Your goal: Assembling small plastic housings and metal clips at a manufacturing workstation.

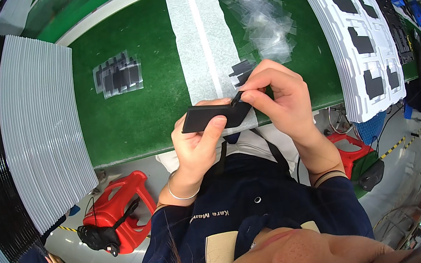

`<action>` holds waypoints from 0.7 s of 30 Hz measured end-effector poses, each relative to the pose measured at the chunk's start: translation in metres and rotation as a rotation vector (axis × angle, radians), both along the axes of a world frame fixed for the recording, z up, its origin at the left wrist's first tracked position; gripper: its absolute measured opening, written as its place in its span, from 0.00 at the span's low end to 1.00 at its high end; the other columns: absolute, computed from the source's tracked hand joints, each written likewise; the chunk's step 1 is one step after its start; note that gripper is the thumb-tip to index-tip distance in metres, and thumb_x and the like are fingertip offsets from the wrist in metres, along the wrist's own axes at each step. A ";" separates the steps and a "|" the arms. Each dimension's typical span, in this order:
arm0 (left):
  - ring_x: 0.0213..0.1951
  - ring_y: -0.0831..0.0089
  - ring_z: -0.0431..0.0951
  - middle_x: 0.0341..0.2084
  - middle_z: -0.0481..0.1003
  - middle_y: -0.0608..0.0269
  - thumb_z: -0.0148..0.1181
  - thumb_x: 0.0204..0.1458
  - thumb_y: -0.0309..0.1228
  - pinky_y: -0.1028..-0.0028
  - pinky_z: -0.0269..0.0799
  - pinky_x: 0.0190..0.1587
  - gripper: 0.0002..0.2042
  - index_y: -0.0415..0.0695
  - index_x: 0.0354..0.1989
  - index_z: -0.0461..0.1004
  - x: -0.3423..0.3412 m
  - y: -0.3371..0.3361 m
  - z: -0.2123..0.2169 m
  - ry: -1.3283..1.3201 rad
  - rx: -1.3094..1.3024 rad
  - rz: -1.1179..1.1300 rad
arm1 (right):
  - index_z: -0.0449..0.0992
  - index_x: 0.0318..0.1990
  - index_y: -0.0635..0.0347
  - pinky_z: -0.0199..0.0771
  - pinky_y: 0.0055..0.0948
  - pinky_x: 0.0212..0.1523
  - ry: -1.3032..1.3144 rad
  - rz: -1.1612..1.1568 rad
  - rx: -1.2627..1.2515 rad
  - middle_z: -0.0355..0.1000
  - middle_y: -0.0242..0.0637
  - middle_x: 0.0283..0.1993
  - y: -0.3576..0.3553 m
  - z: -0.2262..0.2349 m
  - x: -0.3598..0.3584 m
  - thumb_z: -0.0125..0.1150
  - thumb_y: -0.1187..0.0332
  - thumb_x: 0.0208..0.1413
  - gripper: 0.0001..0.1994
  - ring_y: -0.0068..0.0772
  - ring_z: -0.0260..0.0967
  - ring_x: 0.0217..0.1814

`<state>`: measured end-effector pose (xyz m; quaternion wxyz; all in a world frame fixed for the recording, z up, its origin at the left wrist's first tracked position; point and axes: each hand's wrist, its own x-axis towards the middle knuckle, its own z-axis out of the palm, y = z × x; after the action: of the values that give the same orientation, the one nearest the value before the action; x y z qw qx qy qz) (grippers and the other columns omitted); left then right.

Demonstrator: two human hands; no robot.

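Observation:
My left hand (195, 139) grips a flat black L-shaped part (208, 118), thumb across its front, above the near edge of the table. At the part's raised right end, my right hand (281, 92) is closed in a pinch. A small dark bit shows at those fingertips, too small to name. Just beyond the right hand lie black strips on clear film (241, 71), partly covered by the fingers. A white cloth runner (203, 41) with a bright centre stripe runs away under both hands.
Clear film pieces (263, 24) lie scattered at the back right; film sheets with black strips (119, 75) lie left. Stacked grey trays (42, 123) stand at the left, stacked white trays (343, 59) holding black L-shaped parts at the right. Red stools (122, 211) flank me below the green table (155, 85).

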<state>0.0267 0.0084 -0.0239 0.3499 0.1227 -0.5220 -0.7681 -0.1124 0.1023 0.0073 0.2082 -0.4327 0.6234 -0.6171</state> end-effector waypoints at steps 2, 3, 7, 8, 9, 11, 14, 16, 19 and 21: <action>0.38 0.73 0.73 0.37 0.74 0.53 0.54 0.51 0.24 0.75 0.67 0.43 0.09 0.32 0.38 0.73 0.000 0.001 0.000 -0.010 -0.042 -0.006 | 0.73 0.27 0.67 0.59 0.18 0.27 0.067 -0.033 -0.007 0.66 0.34 0.27 -0.004 0.001 0.002 0.62 0.82 0.39 0.05 0.20 0.60 0.26; 0.38 0.73 0.73 0.37 0.74 0.53 0.54 0.51 0.24 0.76 0.67 0.43 0.09 0.32 0.39 0.72 0.000 0.003 0.000 -0.018 -0.024 -0.006 | 0.73 0.27 0.67 0.59 0.18 0.27 0.068 -0.036 -0.008 0.66 0.34 0.27 -0.004 0.000 0.003 0.62 0.82 0.39 0.05 0.20 0.60 0.26; 0.39 0.72 0.73 0.37 0.74 0.53 0.52 0.53 0.25 0.75 0.67 0.44 0.11 0.30 0.41 0.70 0.001 0.007 0.004 -0.025 0.131 0.013 | 0.71 0.29 0.65 0.58 0.18 0.28 -0.047 -0.040 -0.152 0.64 0.33 0.27 -0.008 -0.009 -0.002 0.59 0.70 0.50 0.07 0.20 0.58 0.27; 0.39 0.72 0.73 0.37 0.74 0.53 0.52 0.53 0.25 0.75 0.67 0.44 0.11 0.30 0.41 0.70 0.000 0.007 0.003 -0.026 0.126 0.015 | 0.72 0.31 0.64 0.58 0.17 0.28 -0.197 -0.022 -0.309 0.63 0.32 0.28 -0.008 -0.010 -0.005 0.56 0.69 0.53 0.07 0.20 0.59 0.27; 0.39 0.72 0.73 0.38 0.74 0.53 0.51 0.53 0.25 0.74 0.67 0.45 0.11 0.29 0.42 0.70 -0.001 0.004 0.001 0.005 0.227 0.027 | 0.71 0.33 0.65 0.57 0.18 0.31 -0.236 0.021 -0.362 0.63 0.33 0.31 -0.001 -0.009 -0.011 0.49 0.64 0.57 0.11 0.19 0.58 0.30; 0.44 0.69 0.72 0.41 0.73 0.50 0.47 0.54 0.22 0.71 0.65 0.50 0.12 0.29 0.44 0.68 -0.001 0.000 0.002 0.090 0.349 -0.023 | 0.71 0.35 0.65 0.56 0.18 0.24 -0.100 -0.089 -0.373 0.62 0.30 0.26 0.004 -0.004 -0.006 0.54 0.62 0.55 0.12 0.18 0.56 0.24; 0.46 0.62 0.73 0.43 0.72 0.44 0.46 0.51 0.19 0.68 0.66 0.50 0.13 0.28 0.45 0.67 -0.002 0.007 0.001 -0.050 -0.272 0.124 | 0.72 0.40 0.64 0.57 0.23 0.17 0.477 0.008 -0.182 0.60 0.28 0.18 0.010 0.008 0.012 0.62 0.61 0.47 0.17 0.24 0.58 0.16; 0.42 0.52 0.75 0.43 0.71 0.42 0.53 0.41 0.19 0.66 0.72 0.44 0.17 0.30 0.42 0.69 -0.009 0.002 0.007 -0.131 -0.840 0.153 | 0.72 0.41 0.63 0.60 0.26 0.17 0.627 0.095 -0.105 0.61 0.30 0.17 0.008 0.016 0.030 0.66 0.62 0.41 0.20 0.28 0.60 0.15; 0.41 0.51 0.75 0.41 0.72 0.44 0.55 0.36 0.18 0.65 0.73 0.43 0.19 0.30 0.42 0.69 -0.017 0.001 0.006 -0.106 -1.025 0.220 | 0.71 0.36 0.62 0.63 0.24 0.17 0.526 0.040 -0.053 0.64 0.31 0.18 0.012 0.019 0.032 0.70 0.61 0.37 0.20 0.28 0.63 0.16; 0.43 0.52 0.73 0.44 0.70 0.46 0.57 0.33 0.19 0.64 0.72 0.44 0.24 0.31 0.46 0.67 -0.017 0.001 0.007 -0.150 -1.132 0.138 | 0.70 0.31 0.62 0.65 0.22 0.19 0.477 -0.011 0.037 0.66 0.32 0.19 0.019 0.018 0.030 0.69 0.66 0.38 0.15 0.27 0.66 0.17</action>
<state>0.0097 0.0092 -0.0172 0.3726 0.0042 -0.8660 -0.3334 -0.0823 0.1211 0.0250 0.0598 -0.5590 0.6685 -0.4869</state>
